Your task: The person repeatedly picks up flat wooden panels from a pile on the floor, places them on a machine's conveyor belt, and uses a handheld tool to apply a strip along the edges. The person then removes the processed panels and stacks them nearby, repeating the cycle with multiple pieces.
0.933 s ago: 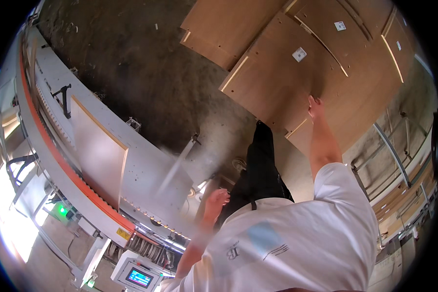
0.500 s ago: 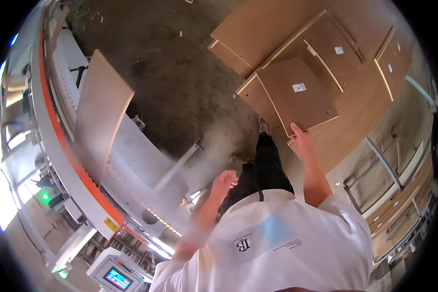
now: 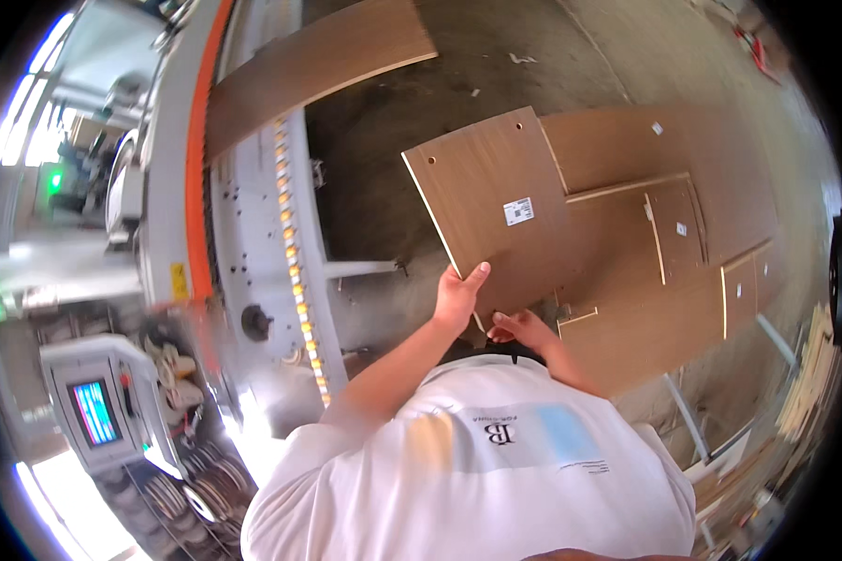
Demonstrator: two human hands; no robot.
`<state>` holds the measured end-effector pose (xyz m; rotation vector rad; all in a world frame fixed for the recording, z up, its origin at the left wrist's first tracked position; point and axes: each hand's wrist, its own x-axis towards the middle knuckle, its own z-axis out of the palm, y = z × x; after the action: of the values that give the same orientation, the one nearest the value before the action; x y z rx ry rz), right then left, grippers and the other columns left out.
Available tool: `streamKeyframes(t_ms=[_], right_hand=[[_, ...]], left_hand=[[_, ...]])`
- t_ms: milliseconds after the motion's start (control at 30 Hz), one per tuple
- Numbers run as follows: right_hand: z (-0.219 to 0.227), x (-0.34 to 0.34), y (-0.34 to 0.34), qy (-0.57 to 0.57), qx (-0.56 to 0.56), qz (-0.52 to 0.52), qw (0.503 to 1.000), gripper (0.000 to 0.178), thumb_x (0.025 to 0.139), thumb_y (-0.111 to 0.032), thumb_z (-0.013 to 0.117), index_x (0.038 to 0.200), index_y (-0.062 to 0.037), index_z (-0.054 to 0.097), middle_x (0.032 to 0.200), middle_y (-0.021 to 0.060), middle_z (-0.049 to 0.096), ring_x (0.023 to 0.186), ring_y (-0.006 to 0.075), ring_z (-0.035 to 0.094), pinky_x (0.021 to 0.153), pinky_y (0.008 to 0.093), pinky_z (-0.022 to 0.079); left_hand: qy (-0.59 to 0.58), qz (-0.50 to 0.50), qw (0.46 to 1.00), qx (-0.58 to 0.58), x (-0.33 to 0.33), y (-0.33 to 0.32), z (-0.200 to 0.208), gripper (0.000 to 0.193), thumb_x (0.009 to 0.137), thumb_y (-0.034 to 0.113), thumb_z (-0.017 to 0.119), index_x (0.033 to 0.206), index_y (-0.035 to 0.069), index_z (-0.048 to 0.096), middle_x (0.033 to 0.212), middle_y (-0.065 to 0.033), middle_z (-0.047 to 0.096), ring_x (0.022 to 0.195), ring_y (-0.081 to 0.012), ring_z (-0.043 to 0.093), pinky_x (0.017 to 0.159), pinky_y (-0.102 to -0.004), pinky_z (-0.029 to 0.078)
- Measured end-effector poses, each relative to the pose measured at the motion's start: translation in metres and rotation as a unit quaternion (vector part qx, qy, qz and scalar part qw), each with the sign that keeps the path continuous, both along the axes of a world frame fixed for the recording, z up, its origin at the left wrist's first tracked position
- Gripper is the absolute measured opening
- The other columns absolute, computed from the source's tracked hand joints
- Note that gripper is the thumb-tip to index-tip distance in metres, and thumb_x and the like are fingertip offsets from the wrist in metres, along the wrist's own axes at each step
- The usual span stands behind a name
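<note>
A brown wood-grain panel (image 3: 482, 182) with a white label and two round holes near its far edge is held up in front of me. My left hand (image 3: 458, 294) grips its left edge, thumb on top and fingers underneath. At the panel's near edge my right hand (image 3: 522, 329) has its fingers curled; the panel's near corner shows beside it. To the left, another long brown panel (image 3: 323, 70) lies across the grey machine bed (image 3: 253, 220) with its row of yellowish rollers, reaching the orange strip (image 3: 199, 140).
On the right lies a stack of brown panels (image 3: 617, 323), several with white labels, above metal bars (image 3: 685, 411). A control box with a lit screen (image 3: 94, 411) stands at the lower left. Beyond the machine bed stretches a dusty floor (image 3: 571, 47).
The labelled panel has come off the stack toward me, and my left hand has taken hold of its edge. My right hand has moved left with it. The view has turned.
</note>
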<state>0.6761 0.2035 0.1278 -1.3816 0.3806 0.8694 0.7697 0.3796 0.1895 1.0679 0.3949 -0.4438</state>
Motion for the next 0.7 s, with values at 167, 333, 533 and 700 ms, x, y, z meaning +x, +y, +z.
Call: streamKeyframes(t_ms=[167, 333, 533, 700], right_hand=[[0.098, 0.059, 0.031, -0.399, -0.320, 0.097, 0.854, 0.025, 0.089, -0.026, 0.074, 0.110, -0.0110, 0.074, 0.103, 0.0072, 0.075, 0.094, 0.0257, 0.071, 0.083, 0.0396, 0.056], [0.192, 0.118, 0.124, -0.706, -0.278, 0.009, 0.651, 0.050, 0.087, -0.017, 0.074, 0.134, -0.0084, 0.059, 0.132, 0.0100, 0.065, 0.121, 0.0311, 0.061, 0.100, 0.0410, 0.050], [0.188, 0.114, 0.211, -0.752, -0.198, 0.142, 0.613, 0.049, 0.087, -0.021, 0.073, 0.133, -0.0090, 0.060, 0.129, 0.0104, 0.067, 0.116, 0.0322, 0.064, 0.101, 0.0428, 0.049], [0.105, 0.165, 0.167, -0.685, -0.366, 0.225, 0.589, 0.046, 0.091, -0.032, 0.069, 0.130, -0.0094, 0.063, 0.126, 0.0146, 0.067, 0.117, 0.0343, 0.063, 0.100, 0.0428, 0.049]], left_hand=[[-0.102, 0.042, 0.978, 0.178, -0.039, 0.123, -0.011, 0.023, 0.095, 0.011, 0.072, 0.116, 0.002, 0.066, 0.105, 0.0002, 0.069, 0.092, -0.0078, 0.061, 0.083, -0.0266, 0.052], [-0.106, -0.022, 0.850, 0.516, -0.099, 0.197, 0.013, 0.028, 0.086, 0.024, 0.081, 0.098, 0.002, 0.070, 0.076, -0.0080, 0.070, 0.064, -0.0124, 0.058, 0.062, -0.0314, 0.049], [-0.093, 0.084, 0.876, 0.466, -0.178, 0.232, 0.023, 0.033, 0.085, 0.027, 0.083, 0.097, 0.000, 0.069, 0.072, -0.0099, 0.066, 0.065, -0.0119, 0.058, 0.063, -0.0318, 0.050], [-0.053, 0.211, 0.912, 0.349, -0.237, 0.277, 0.005, 0.025, 0.089, 0.022, 0.080, 0.094, 0.001, 0.067, 0.072, 0.0044, 0.060, 0.066, -0.0042, 0.049, 0.057, -0.0256, 0.043]])
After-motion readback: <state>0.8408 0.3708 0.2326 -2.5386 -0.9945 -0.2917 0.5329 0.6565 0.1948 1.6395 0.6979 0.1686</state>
